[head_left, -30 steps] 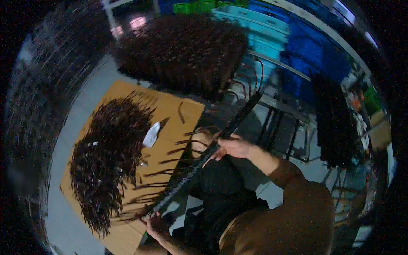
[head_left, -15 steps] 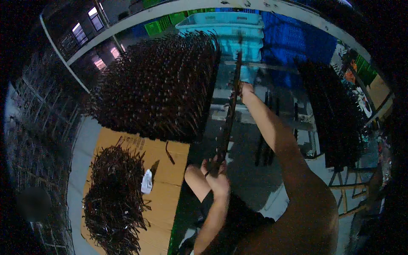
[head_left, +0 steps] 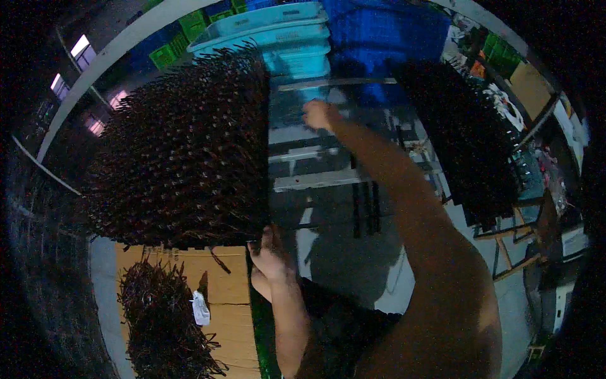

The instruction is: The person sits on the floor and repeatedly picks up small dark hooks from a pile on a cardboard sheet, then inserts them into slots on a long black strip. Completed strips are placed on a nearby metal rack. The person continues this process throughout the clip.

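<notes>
A large bristly stack of dark brown strips with twig-like spikes (head_left: 183,145) fills the left of the bench. At its near right corner is my left hand (head_left: 271,260), with fingers closed around the near end of the outermost dark strip; the fingertips are partly lost in shadow. My right hand (head_left: 320,115) is held out past the stack's right side, over the grey surface. Its fingers are curled in, and nothing shows between them. Below the stack, a heap of loose brown twig-like pieces (head_left: 161,316) lies on a cardboard sheet (head_left: 230,328).
Light blue crates (head_left: 297,38) and dark blue crates (head_left: 391,31) stand at the back. Another dark stack of strips (head_left: 461,139) lies at the right, near a wooden stool frame (head_left: 505,243). Several thin black strips (head_left: 366,208) lie in the middle. A white crumpled piece (head_left: 201,308) rests beside the heap.
The long dark strip held upright between both hands has gone leftward to the big stack's right edge. My right hand has let go of it. The view has shifted right.
</notes>
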Demonstrator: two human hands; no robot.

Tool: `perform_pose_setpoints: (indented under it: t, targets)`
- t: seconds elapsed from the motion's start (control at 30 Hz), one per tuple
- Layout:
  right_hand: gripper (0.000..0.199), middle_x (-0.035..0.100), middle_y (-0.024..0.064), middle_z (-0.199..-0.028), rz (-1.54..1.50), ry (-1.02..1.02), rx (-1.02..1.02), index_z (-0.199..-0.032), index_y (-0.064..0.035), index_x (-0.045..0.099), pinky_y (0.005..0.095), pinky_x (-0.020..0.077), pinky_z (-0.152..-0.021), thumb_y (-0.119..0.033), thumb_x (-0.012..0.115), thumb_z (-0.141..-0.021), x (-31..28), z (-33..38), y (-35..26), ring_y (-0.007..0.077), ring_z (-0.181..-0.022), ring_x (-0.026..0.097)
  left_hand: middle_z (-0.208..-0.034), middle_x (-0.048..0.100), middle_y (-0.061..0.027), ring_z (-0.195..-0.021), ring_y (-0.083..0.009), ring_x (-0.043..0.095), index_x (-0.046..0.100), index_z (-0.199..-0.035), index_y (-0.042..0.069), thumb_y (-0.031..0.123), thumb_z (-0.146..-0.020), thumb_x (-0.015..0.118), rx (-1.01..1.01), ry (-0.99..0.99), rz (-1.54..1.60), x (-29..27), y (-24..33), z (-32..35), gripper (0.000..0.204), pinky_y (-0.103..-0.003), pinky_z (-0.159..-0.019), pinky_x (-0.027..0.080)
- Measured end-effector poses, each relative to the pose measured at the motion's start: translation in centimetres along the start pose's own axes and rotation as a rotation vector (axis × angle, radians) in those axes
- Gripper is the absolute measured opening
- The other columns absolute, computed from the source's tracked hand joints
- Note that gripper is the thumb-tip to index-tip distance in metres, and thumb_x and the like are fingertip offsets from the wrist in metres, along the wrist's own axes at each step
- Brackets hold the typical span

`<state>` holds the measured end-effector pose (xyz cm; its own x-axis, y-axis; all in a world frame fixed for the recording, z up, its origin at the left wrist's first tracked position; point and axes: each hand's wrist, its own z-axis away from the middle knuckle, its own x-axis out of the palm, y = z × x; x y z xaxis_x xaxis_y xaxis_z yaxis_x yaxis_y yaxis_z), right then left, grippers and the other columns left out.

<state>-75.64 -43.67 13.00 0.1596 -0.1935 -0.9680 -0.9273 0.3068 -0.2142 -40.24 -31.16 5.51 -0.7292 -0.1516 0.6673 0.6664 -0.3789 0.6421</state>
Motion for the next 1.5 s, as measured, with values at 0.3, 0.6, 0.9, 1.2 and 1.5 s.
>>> perform_pose_setpoints:
  t: [0.3,0.6,0.9,1.2,1.5]
  targets:
    - [0.046,0.031,0.0129,-0.143,1.393,-0.324,0.410,-0.129,-0.0156,0.052,0.0530,0.0226,-0.101,-0.030,0.058,-0.085,-0.7,13.5,22.0,0.0356,-0.128,0.027,-0.101,0.059,-0.0140,-0.089,-0.0233,0.057,0.050,-0.112,0.000,0.010,-0.085,0.060,-0.060,-0.055,-0.164,-0.5,1.4,8.6,0.031,-0.035,-0.077,0.048]
    - [0.048,0.035,0.0141,-0.140,0.969,-0.113,0.348,-0.129,-0.0123,0.052,0.0496,0.0205,-0.108,-0.018,0.060,-0.082,-8.4,15.6,19.5,0.0327,-0.131,0.028,-0.098,0.059,-0.0123,-0.081,-0.0236,0.059,0.050,-0.117,0.003,0.013,-0.089,0.055,-0.173,-0.064,-0.205,-5.3,2.1,14.4,0.029,-0.034,-0.075,0.049]
    - [0.053,0.044,0.0212,-0.125,0.351,0.485,-0.254,-0.121,-0.0053,0.052,0.0488,0.0379,-0.094,0.006,0.057,-0.070,-18.2,30.3,-0.1,0.0417,-0.113,0.042,-0.109,0.059,-0.0168,-0.089,-0.0238,0.059,0.048,-0.121,0.002,0.015,-0.091,0.056,-0.119,-0.307,-0.201,-9.3,4.2,20.6,0.034,-0.036,-0.080,0.049]
    - [0.035,0.056,0.0121,-0.112,0.057,-0.057,-1.327,-0.105,-0.0101,0.065,0.0454,0.0401,-0.092,-0.006,0.057,-0.071,-11.1,40.8,-21.8,0.0327,-0.111,0.047,-0.142,0.038,-0.0129,-0.129,-0.0310,0.036,0.031,-0.142,0.016,0.054,-0.091,0.045,0.555,-0.289,0.440,-17.1,10.8,27.3,0.065,-0.050,-0.108,0.021]
    - [0.013,0.053,0.0059,-0.105,-0.367,0.161,-2.242,-0.074,-0.0067,0.061,0.0322,0.0389,-0.083,-0.018,0.056,-0.070,9.9,43.7,-45.9,0.0221,-0.104,0.045,-0.104,0.056,-0.0137,-0.093,-0.0250,0.057,0.050,-0.111,0.002,0.003,-0.087,0.048,1.081,1.040,0.260,-40.5,14.3,38.9,0.024,-0.036,-0.085,0.048]
